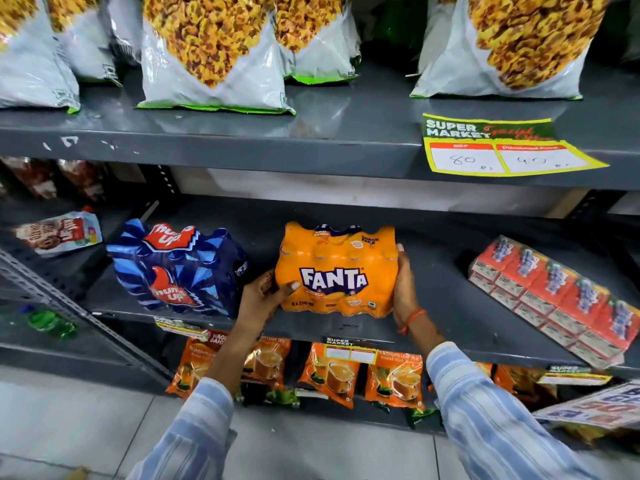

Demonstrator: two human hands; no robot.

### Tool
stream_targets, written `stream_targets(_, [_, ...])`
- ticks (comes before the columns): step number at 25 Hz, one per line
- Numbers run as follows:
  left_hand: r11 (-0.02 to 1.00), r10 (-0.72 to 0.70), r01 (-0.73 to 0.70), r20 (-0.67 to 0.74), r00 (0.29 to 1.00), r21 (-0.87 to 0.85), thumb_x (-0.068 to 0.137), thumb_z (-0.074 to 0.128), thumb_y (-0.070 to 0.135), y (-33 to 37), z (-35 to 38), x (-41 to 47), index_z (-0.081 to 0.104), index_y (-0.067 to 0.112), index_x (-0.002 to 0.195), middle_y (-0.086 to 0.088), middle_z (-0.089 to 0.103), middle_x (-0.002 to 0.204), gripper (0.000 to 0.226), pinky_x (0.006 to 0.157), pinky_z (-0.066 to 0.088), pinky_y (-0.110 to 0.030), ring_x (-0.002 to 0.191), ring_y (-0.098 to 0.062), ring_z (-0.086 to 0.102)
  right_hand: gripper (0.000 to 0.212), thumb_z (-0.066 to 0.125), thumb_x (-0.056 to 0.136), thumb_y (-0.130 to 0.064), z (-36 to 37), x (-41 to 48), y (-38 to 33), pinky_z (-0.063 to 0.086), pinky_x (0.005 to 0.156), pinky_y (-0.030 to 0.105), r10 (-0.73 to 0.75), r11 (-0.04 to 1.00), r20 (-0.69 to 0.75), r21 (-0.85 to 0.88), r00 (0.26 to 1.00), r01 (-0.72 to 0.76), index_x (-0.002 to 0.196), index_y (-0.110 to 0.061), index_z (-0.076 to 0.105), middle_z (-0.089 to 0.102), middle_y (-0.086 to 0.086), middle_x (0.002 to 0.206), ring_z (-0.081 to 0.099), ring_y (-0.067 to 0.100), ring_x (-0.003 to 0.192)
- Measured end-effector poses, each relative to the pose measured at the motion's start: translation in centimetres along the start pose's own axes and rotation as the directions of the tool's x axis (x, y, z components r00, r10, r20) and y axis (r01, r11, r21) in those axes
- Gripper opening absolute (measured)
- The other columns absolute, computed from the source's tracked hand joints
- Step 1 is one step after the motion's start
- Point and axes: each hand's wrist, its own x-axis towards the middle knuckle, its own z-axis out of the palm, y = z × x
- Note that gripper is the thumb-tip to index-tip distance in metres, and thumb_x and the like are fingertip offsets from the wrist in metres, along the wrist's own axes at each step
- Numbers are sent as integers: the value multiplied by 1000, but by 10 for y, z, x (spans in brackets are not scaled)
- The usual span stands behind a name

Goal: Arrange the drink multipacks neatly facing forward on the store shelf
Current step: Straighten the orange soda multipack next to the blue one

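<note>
An orange Fanta multipack point(337, 268) stands upright on the middle grey shelf point(443, 299), its logo facing me. My left hand point(265, 296) grips its lower left corner, thumb across the front. My right hand point(405, 285) presses flat against its right side. Left of it stands a blue Thums Up multipack point(176, 266), turned slightly to the left, a narrow gap between the two. At the right, a red multipack of juice cartons point(557, 299) lies at a slant, overhanging the shelf's front edge.
Large snack bags point(211, 53) fill the upper shelf, with a yellow price tag point(505, 150) on its edge. Orange tea packets point(329, 372) line the lower shelf. A small pouch point(60, 232) lies at the far left. Tiled floor lies below.
</note>
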Motion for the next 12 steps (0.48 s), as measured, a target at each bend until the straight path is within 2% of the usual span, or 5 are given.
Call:
stream_targets(3, [999,36,-36,9,999,15,82,67,10,-5,-10,-11,58,5,119,-7,68,110,39,71,55,-13,92,0,68,59,29,98,-49,9,14,23,38,111,44,-43,999,36,9,998,43,141,-10,41,49,15,143,47,30,131])
stream_targets(6, [998,56,-56,26,998,24,83,66,14,-7,-18,-17,59,11,117,-5,69,110,34,75,55,-14,94,0,67,62,30,93,-60,18,21,37,55,90,48,47,986,77,156,996,-59,136,-20,48,63,16,127,64,33,110])
stream_targets(8, [996,77,-79,31,997,44,83,66,17,-7,-21,-18,58,16,116,-3,69,110,34,78,55,-16,95,0,67,56,29,96,-54,10,26,56,58,83,45,103,986,69,127,992,-111,133,-17,50,65,15,121,66,32,104])
stream_targets(10, [994,96,-99,44,994,50,83,65,20,-9,-24,-19,56,18,118,0,68,111,36,83,55,-21,100,-3,66,50,26,102,-33,-5,24,82,47,103,47,281,959,-49,-10,958,-282,138,-1,42,53,23,136,54,38,122])
stream_targets(12, [993,103,-106,61,993,48,82,65,24,-11,-27,-20,55,20,119,3,68,111,38,84,55,-24,102,-6,66,54,23,103,-34,-6,19,90,33,114,49,370,929,-59,16,927,-370,144,-1,33,42,18,147,42,37,133])
